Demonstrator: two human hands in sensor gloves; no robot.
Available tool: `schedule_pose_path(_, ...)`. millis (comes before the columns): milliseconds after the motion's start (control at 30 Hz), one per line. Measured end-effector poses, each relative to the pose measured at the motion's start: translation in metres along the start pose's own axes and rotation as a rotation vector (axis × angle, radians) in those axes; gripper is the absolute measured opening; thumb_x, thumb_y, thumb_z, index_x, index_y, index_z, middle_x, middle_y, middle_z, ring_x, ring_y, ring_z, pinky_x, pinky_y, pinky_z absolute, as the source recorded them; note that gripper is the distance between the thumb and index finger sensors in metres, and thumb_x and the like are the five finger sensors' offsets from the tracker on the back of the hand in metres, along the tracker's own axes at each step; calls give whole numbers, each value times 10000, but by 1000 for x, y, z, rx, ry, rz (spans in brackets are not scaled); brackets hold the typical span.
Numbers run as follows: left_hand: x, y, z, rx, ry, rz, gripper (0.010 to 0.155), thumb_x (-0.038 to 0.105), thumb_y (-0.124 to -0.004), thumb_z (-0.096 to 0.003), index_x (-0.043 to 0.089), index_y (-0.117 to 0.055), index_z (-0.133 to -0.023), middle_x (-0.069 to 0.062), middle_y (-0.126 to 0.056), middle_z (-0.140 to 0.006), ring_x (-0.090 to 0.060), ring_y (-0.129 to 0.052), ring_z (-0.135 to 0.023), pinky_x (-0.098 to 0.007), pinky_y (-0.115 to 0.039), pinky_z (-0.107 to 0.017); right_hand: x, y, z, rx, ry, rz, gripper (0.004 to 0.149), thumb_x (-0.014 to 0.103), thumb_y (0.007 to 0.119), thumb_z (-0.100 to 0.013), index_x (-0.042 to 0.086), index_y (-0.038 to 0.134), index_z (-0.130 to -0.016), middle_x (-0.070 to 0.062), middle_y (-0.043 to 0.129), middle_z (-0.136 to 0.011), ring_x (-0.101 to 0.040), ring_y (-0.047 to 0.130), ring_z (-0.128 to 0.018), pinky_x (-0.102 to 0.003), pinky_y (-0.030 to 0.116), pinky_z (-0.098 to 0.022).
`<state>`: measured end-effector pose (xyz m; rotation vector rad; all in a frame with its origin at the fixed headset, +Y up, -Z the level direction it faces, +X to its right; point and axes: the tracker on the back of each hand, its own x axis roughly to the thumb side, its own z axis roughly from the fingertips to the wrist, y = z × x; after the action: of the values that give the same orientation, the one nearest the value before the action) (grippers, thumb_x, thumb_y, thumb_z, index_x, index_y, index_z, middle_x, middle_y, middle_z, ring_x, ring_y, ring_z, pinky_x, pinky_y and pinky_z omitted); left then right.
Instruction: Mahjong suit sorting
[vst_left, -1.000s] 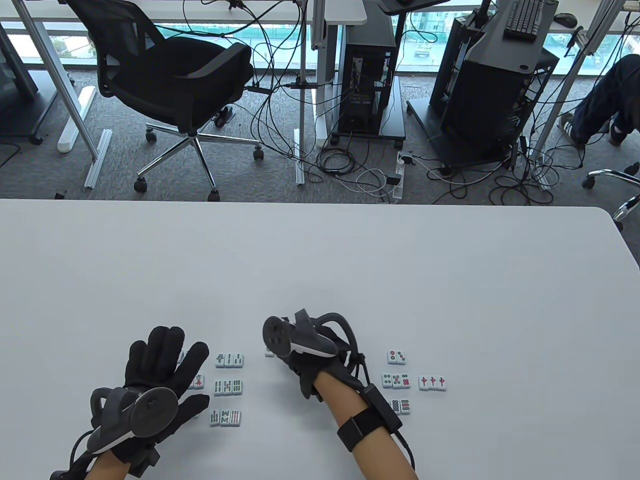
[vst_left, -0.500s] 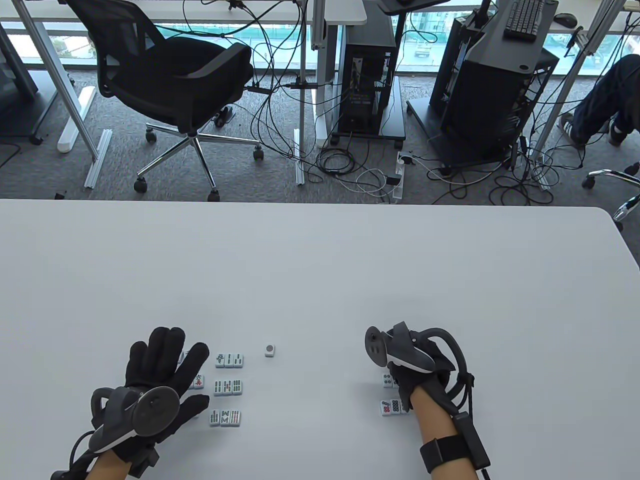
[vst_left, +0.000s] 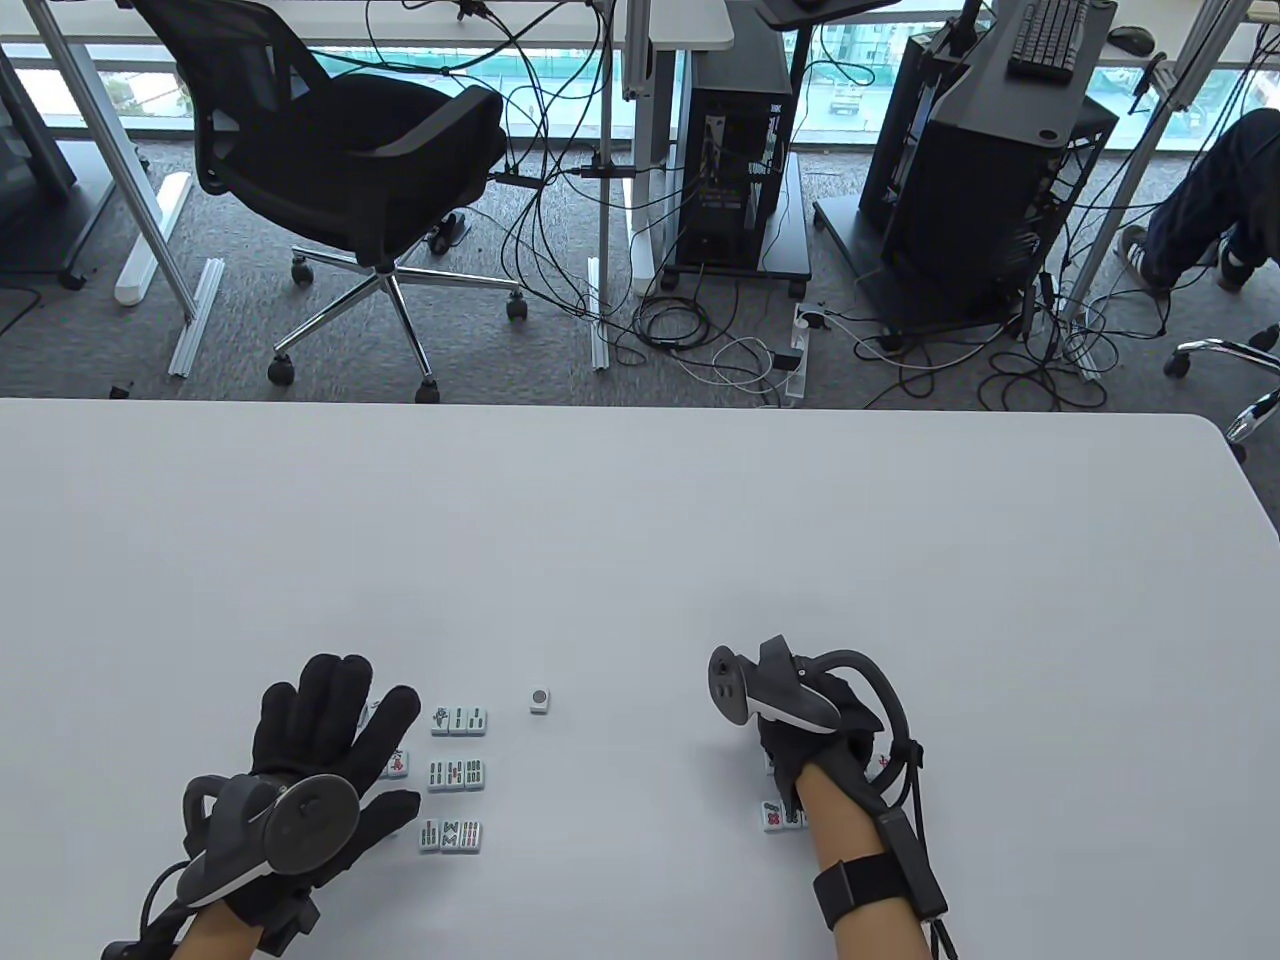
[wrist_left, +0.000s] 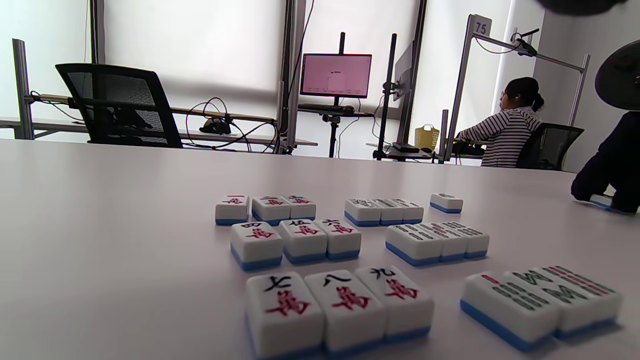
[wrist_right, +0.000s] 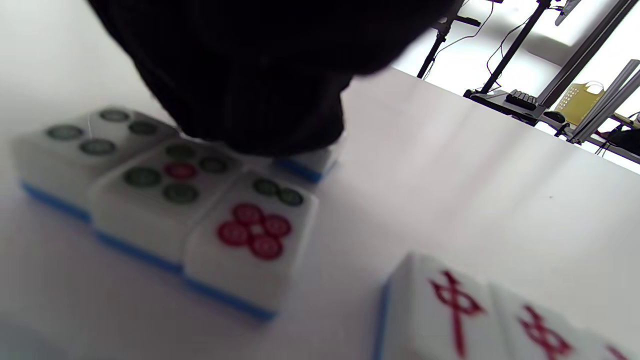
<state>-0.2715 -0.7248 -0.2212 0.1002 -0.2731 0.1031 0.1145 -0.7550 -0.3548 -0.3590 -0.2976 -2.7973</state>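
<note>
Lone one-dot tile (vst_left: 540, 699) face up on the white bench (vst_left: 640, 540), apart from every group, between the two hands and just right of the bamboo rows. Bamboo tiles (vst_left: 459, 773) laid in three short rows of three, one behind the other, beside the left hand; seen low in the left wrist view as the right-hand block (wrist_left: 436, 242). Character tiles (wrist_left: 295, 240) in three rows of three just left of them, red and black marks up, mostly hidden under the left hand's fingers in the table view. Dot tiles (wrist_right: 165, 187) in a touching row of three on the right side, blue bases down; red-character tiles (wrist_right: 450, 310) near them, blurred. Left hand (vst_left: 320, 760) flat over the character rows, fingers spread and straight, grip slack and holding nothing. Right hand (vst_left: 815, 735) low over the dot group, palm down, dark fingers (wrist_right: 260, 90) pressed down on a tile behind the dot row; whether that grip pinches the tile or only rests on it cannot be told. Nearest dot row (vst_left: 778, 816) partly showing at the right wrist. Beyond the bench: black office chair (vst_left: 340, 170), computer towers and tangled cables on the floor.
</note>
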Motion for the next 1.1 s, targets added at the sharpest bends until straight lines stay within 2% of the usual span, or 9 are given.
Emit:
schedule_pose_path(100,1,0,0,3,-4,-2,852,734,-602,-372,483,-148,-1047,136,132,-1089,-195,106,-1096,-559,-60,-800,25,-20,2,-153,-79,-101,565,330,868,-420,51,763,-900,-31,968,-402,-113,873,-91,-236,781,-39)
schedule_pose_path(167,0,1,1,8,0,4,852,733,-602,-372,482,-146,-1047,135,133,-1089,-194,107,-1096,-558,-60,-800,49,-32,0,-199,-133,-137,571,334,866,-421,47,759,-902,-30,968,-406,-114,875,-95,-237,783,-42)
schedule_pose_path(367,-1,2,2,9,0,11,853,732,-603,-372,480,-146,-1047,134,135,-1087,-194,108,-1094,-558,-60,-800,124,-52,-15,-184,-242,-142,574,345,863,-422,46,760,-901,-31,968,-433,-123,886,-121,-245,794,-63)
schedule_pose_path(500,0,4,2,24,-4,14,852,733,-602,-371,482,-148,-1047,136,134,-1087,-194,109,-1094,-557,-61,-801,153,-54,-26,-116,-246,-140,567,336,862,-429,48,758,-906,-42,966,-457,-135,892,-143,-255,801,-82)
schedule_pose_path(800,-1,8,3,40,0,22,851,732,-603,-372,481,-153,-1049,137,133,-1088,-193,107,-1096,-558,-62,-801,168,-47,-41,-50,-228,-154,554,327,855,-441,39,758,-905,-50,965,-471,-140,895,-157,-259,805,-91)
schedule_pose_path(1000,0,8,3,34,-2,19,850,733,-602,-373,481,-153,-1049,137,131,-1089,-193,106,-1097,-558,-63,-802,166,-46,-39,-63,-252,-163,594,344,837,-449,57,709,-953,-55,965,-487,-144,901,-169,-259,811,-100)
schedule_pose_path(1100,0,8,3,30,-4,21,850,732,-603,-373,480,-153,-1049,136,131,-1089,-193,105,-1096,-558,-64,-802,156,-50,-31,-86,-269,-189,637,361,835,-445,69,665,-984,-60,961,-517,-153,908,-195,-264,817,-116)
